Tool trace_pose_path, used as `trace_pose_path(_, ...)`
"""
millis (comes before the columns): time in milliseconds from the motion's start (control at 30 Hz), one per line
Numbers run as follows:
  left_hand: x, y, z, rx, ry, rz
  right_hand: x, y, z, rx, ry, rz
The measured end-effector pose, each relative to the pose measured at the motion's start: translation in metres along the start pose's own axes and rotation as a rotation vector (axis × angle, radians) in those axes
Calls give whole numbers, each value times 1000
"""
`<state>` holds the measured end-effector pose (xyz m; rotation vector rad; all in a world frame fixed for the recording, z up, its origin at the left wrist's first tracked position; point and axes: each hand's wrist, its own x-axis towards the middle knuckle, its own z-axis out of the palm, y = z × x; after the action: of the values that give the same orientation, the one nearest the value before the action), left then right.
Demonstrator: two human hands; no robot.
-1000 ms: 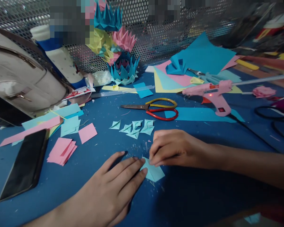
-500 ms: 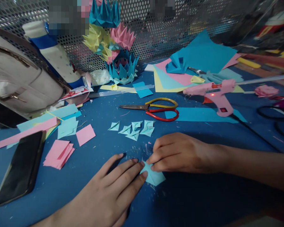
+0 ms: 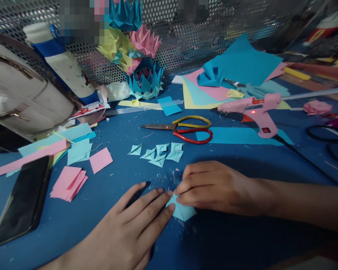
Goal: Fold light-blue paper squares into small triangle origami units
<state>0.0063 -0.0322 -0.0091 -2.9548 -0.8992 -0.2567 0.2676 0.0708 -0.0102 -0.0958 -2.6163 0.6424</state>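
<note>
1. Head view: a small pale-blue paper square [image 3: 185, 213], partly covered by fingers, lies flat on the blue bench [image 3: 101, 213], toward its near edge.
2. The left hand [image 3: 129, 228] lies palm down, fingers slightly spread, fingertips on the paper's left side. The right hand [image 3: 216, 187] has its fingers bunched at the upper edge; they hide whether they pinch or only press.
3. The paper looks light and thin, probably quick to crease, slide or tear; edges and corners seem the safest hold.
4. By the bench's far left corner stand a pale bag [image 3: 19, 82] and a white-and-blue bottle [image 3: 66, 71], contents unseen.
5. Toward the right edge, a pink glue gun [image 3: 266, 120] holds a clear stick [image 3: 312, 94].
</note>
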Motion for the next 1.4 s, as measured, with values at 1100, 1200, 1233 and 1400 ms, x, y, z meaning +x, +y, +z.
trace_pose_path(1100,3,0,-8,-3,-1,-21,4,-11,5,-258,58,-54)
trace_pose_path(1200,4,1,-9,-4,-26,-30,4,-11,5,-243,47,-33)
trace_pose_path(1233,5,1,-9,-4,-27,-31,3,-11,5,-233,41,-24)
trace_pose_path(1400,5,0,-9,13,-45,-15,1,-15,5,-171,7,57)
